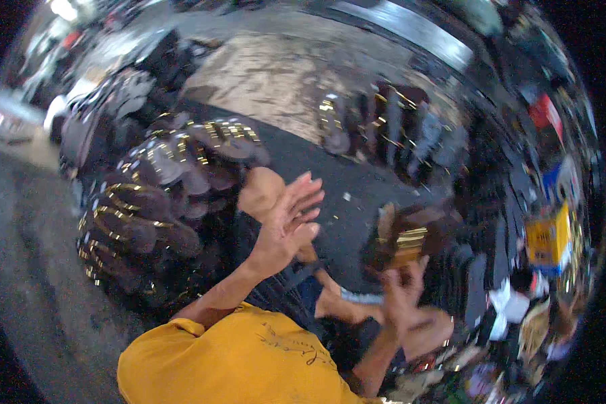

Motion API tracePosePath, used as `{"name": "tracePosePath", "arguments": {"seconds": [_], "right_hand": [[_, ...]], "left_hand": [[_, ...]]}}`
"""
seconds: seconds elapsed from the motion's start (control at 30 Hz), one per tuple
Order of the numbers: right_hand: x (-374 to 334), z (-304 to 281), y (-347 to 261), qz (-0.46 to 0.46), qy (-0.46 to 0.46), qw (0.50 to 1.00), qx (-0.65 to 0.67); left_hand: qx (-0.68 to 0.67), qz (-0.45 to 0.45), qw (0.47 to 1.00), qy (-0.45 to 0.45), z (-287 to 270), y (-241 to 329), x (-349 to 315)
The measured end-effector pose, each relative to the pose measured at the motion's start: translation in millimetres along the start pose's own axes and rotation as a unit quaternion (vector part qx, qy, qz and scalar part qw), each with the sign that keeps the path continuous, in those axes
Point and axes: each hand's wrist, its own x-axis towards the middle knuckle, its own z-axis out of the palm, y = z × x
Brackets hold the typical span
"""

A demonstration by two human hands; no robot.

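Observation:
My left hand (291, 219) is raised in front of my left knee, fingers stretched out and holding nothing. On the other side, my right hand (404, 289) has its fingers closed at the lower edge of a brown strap piece with gold stripes (411, 244). Motion blurs this piece, and dark brown material lies right behind it. Beside my left arm is a large heap of dark slippers (148, 225) with gold-trimmed straps. More gold-trimmed slippers (394, 131) stand in a row beyond the right hand.
A dark mat (337, 185) lies before me, with small scraps on it. A worn beige sheet (262, 67) spreads beyond. At the right are stacked dark soles (466, 276), a yellow box (545, 241) and cluttered scraps. My bare knees flank the work area.

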Motion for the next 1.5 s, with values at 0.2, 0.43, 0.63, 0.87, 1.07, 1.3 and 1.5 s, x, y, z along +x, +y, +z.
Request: {"name": "tracePosePath", "arguments": {"seconds": [0.2,0.43,0.63,0.87,1.07,1.3,1.5], "right_hand": [[-28,46,-24,-0.163,-0.079,0.979,-0.091],[-53,19,-136,-0.406,-0.038,0.878,-0.252],[-54,20,-116,-0.434,-0.014,0.879,-0.196],[-49,27,-125,-0.352,-0.012,0.907,-0.231],[-15,-7,-76,-0.345,-0.123,0.903,-0.222],[68,-60,47,-0.133,0.143,0.858,-0.475],[36,-43,-6,-0.030,0.111,0.993,0.006]], "left_hand": [[0.024,0.114,0.953,-0.279,61,35,-5],[0.172,0.281,0.877,-0.349,81,31,-6],[0.257,0.320,0.856,-0.313,90,37,-9],[0.261,0.243,0.856,-0.375,76,-7,-5],[0.263,0.245,0.845,-0.396,71,-26,-1],[-0.244,-0.237,0.908,-0.244,67,-46,98],[-0.379,-0.201,0.899,-0.093,59,-53,106]]}}
